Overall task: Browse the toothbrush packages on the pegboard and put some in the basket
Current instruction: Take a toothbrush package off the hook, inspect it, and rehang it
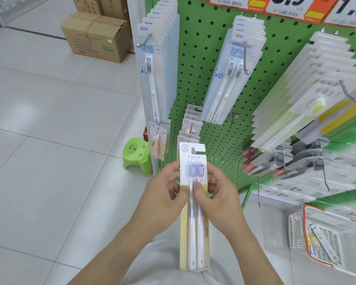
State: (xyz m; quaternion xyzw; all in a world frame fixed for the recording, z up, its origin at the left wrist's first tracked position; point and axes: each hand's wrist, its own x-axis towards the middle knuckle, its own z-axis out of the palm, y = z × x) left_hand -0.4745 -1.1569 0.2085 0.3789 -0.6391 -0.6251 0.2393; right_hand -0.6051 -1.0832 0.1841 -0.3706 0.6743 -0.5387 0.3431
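Note:
Both hands hold one toothbrush package [193, 233] upright in front of me; it is a yellow-white card with a blue and a purple brush. My left hand [162, 198] pinches its left edge near the brush heads. My right hand [218, 196] grips the right edge, thumb across the front. The green pegboard [195, 64] stands behind, hung with rows of toothbrush packages [230, 70] on metal hooks. The white basket [329, 235] with an orange rim sits at lower right and has a toothbrush package inside.
A small green stool [136, 155] stands on the tiled floor by the pegboard's left post. Cardboard boxes [97, 36] are stacked at the far left. Bare hooks [226, 138] jut out of the board's lower middle. Price tags [296, 5] run along the top.

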